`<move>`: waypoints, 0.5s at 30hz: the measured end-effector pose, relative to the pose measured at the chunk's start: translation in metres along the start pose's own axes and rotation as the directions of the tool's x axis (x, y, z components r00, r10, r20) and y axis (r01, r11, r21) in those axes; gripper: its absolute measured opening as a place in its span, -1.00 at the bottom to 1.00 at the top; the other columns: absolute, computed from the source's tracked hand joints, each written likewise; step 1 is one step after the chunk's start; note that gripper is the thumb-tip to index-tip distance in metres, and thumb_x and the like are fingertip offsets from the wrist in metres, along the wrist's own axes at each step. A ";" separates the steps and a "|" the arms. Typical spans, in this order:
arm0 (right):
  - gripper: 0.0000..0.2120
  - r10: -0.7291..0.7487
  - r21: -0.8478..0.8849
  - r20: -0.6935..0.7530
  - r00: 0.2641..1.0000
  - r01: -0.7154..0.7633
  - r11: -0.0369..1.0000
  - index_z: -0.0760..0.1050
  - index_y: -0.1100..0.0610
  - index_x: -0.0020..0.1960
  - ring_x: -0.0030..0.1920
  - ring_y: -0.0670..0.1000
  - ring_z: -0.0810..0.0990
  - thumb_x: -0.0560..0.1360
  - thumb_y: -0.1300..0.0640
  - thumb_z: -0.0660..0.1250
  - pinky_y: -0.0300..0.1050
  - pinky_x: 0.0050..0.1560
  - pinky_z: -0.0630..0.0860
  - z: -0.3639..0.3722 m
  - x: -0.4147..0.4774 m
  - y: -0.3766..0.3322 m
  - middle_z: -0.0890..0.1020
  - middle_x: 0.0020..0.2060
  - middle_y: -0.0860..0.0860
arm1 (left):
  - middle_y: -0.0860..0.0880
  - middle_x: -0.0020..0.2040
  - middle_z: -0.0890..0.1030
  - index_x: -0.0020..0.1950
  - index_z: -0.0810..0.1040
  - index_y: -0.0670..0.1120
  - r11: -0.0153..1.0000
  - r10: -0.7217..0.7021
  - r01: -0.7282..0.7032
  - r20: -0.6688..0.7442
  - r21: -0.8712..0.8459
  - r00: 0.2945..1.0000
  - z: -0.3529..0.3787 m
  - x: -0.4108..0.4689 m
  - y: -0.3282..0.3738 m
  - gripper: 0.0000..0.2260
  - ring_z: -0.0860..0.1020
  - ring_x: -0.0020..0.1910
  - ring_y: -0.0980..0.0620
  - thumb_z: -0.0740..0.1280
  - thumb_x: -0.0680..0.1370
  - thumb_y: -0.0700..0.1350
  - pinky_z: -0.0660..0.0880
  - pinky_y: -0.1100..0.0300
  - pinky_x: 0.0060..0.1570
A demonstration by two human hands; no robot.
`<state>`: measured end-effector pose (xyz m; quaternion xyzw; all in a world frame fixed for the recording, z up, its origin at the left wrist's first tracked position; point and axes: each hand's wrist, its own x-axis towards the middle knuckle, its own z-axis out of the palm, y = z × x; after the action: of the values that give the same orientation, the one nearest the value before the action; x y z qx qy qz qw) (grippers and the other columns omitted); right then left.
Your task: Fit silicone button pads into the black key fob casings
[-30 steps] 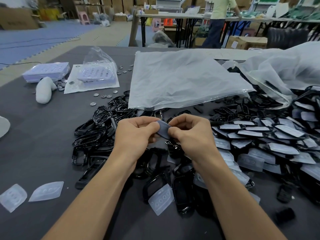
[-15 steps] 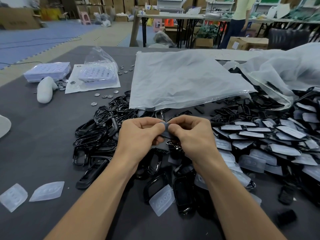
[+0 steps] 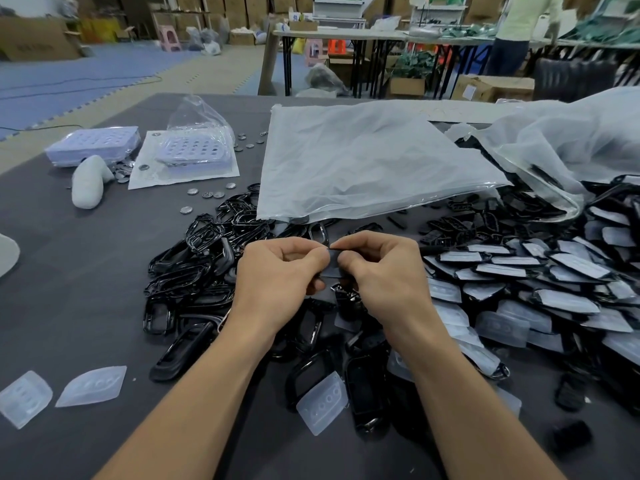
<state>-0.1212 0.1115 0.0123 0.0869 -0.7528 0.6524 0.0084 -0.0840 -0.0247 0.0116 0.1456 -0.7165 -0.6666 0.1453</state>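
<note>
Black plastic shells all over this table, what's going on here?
A person is assembling key fobs by hand. The left hand and right hand pinch one small grey piece over the table, probably a silicone pad going into a casing, though fingers hide most of it. Empty black casings lie to the left, casings with pale pads fitted are piled on the right, and loose pads sit at the near left.
</note>
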 end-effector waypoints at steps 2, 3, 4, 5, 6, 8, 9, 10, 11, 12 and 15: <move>-0.74 -0.022 -0.028 0.010 1.000 0.023 0.999 0.71 -0.08 -0.18 -0.33 -0.01 0.62 0.47 0.27 0.40 0.03 -0.20 0.62 0.000 -0.001 0.000 0.72 -0.33 0.00 | -0.05 -0.31 0.72 -0.22 0.76 0.08 0.999 0.005 -0.005 -0.003 0.032 1.000 -0.001 0.000 0.001 -0.82 0.66 -0.44 0.04 0.52 0.51 -0.19 0.54 0.26 -0.39; -0.74 -0.024 -0.034 0.009 1.000 0.024 0.999 0.71 -0.09 -0.18 -0.33 0.01 0.63 0.48 0.27 0.40 0.05 -0.18 0.63 0.000 -0.001 0.000 0.73 -0.32 -0.01 | -0.06 -0.32 0.72 -0.23 0.76 0.07 0.999 0.002 -0.002 -0.007 0.036 1.000 -0.001 0.000 0.001 -0.82 0.65 -0.44 0.04 0.52 0.51 -0.19 0.55 0.26 -0.40; -0.74 -0.023 -0.037 0.006 1.000 0.023 0.999 0.71 -0.09 -0.18 -0.32 0.02 0.64 0.49 0.26 0.40 0.08 -0.16 0.65 0.001 -0.001 0.001 0.73 -0.32 -0.02 | -0.06 -0.33 0.72 -0.23 0.75 0.05 0.999 0.003 -0.002 -0.011 0.042 1.000 -0.001 0.001 0.001 -0.83 0.66 -0.44 0.04 0.52 0.51 -0.20 0.56 0.25 -0.40; -0.74 -0.022 -0.040 0.002 1.000 0.023 0.999 0.71 -0.10 -0.18 -0.32 0.02 0.64 0.49 0.24 0.40 0.10 -0.16 0.65 0.001 -0.001 0.001 0.73 -0.32 -0.02 | -0.07 -0.33 0.72 -0.23 0.75 0.02 0.999 0.008 -0.008 -0.016 0.052 1.000 0.000 0.001 0.000 -0.83 0.66 -0.44 0.03 0.51 0.51 -0.20 0.57 0.24 -0.40; -0.76 -0.025 -0.042 0.001 1.000 0.025 0.999 0.70 -0.11 -0.18 -0.34 0.00 0.62 0.49 0.22 0.41 0.10 -0.19 0.64 0.002 -0.001 0.001 0.72 -0.33 -0.01 | -0.07 -0.34 0.71 -0.24 0.74 0.00 0.998 0.019 -0.018 -0.022 0.065 1.000 0.000 0.000 0.000 -0.83 0.66 -0.44 0.03 0.50 0.52 -0.21 0.58 0.23 -0.40; -0.84 -0.052 -0.060 0.010 0.999 0.052 0.997 0.69 -0.12 -0.17 -0.36 -0.09 0.62 0.46 0.14 0.44 -0.03 -0.30 0.59 0.002 -0.001 0.002 0.71 -0.35 -0.06 | -0.06 -0.35 0.71 -0.23 0.73 0.00 0.993 0.054 -0.052 -0.024 0.103 0.998 0.001 0.000 0.000 -0.83 0.66 -0.45 0.04 0.48 0.54 -0.21 0.59 0.22 -0.38; -0.86 -0.071 -0.080 0.017 0.997 0.072 0.994 0.69 -0.14 -0.16 -0.36 -0.14 0.63 0.43 0.11 0.47 -0.16 -0.30 0.55 0.001 -0.001 0.002 0.71 -0.35 -0.10 | -0.03 -0.36 0.71 -0.21 0.73 0.00 0.990 0.073 -0.071 -0.017 0.122 0.997 0.002 -0.001 0.000 -0.83 0.66 -0.45 0.05 0.47 0.55 -0.21 0.58 0.23 -0.38; -0.86 -0.081 -0.095 0.022 0.996 0.083 0.992 0.68 -0.15 -0.16 -0.34 -0.16 0.64 0.42 0.11 0.49 -0.26 -0.29 0.53 0.000 -0.001 0.002 0.71 -0.34 -0.13 | -0.02 -0.36 0.71 -0.19 0.73 0.00 0.988 0.088 -0.086 -0.009 0.129 0.996 0.002 -0.001 0.001 -0.83 0.66 -0.46 0.06 0.47 0.55 -0.22 0.58 0.27 -0.40; -0.85 -0.076 -0.092 0.023 0.997 0.078 0.993 0.68 -0.14 -0.17 -0.34 -0.16 0.64 0.41 0.12 0.49 -0.28 -0.28 0.52 0.000 0.000 0.002 0.71 -0.34 -0.14 | -0.01 -0.36 0.71 -0.19 0.73 -0.01 0.988 0.095 -0.094 -0.001 0.124 0.996 0.002 -0.002 0.001 -0.83 0.66 -0.46 0.06 0.47 0.56 -0.23 0.56 0.29 -0.41; -0.85 -0.058 -0.069 0.022 0.998 0.059 0.996 0.69 -0.13 -0.18 -0.35 -0.15 0.63 0.40 0.14 0.48 -0.25 -0.27 0.52 0.000 0.001 0.003 0.71 -0.35 -0.12 | -0.01 -0.35 0.72 -0.20 0.73 0.00 0.989 0.096 -0.096 0.004 0.110 0.995 0.002 -0.002 0.002 -0.81 0.66 -0.47 0.05 0.46 0.56 -0.24 0.56 0.30 -0.42; -0.83 -0.004 0.009 0.015 1.000 0.004 1.000 0.70 -0.08 -0.23 -0.41 -0.09 0.57 0.42 0.18 0.45 -0.09 -0.27 0.50 0.001 0.003 0.003 0.68 -0.40 -0.06 | -0.03 -0.35 0.72 -0.30 0.74 0.06 0.995 0.087 -0.087 0.005 0.051 0.996 0.003 -0.001 0.003 -0.68 0.66 -0.48 0.00 0.46 0.57 -0.29 0.61 0.23 -0.41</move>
<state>-0.1248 0.1105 0.0092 0.0933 -0.7497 0.6552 0.0037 -0.0841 -0.0208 0.0140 0.1171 -0.7391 -0.6414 0.1694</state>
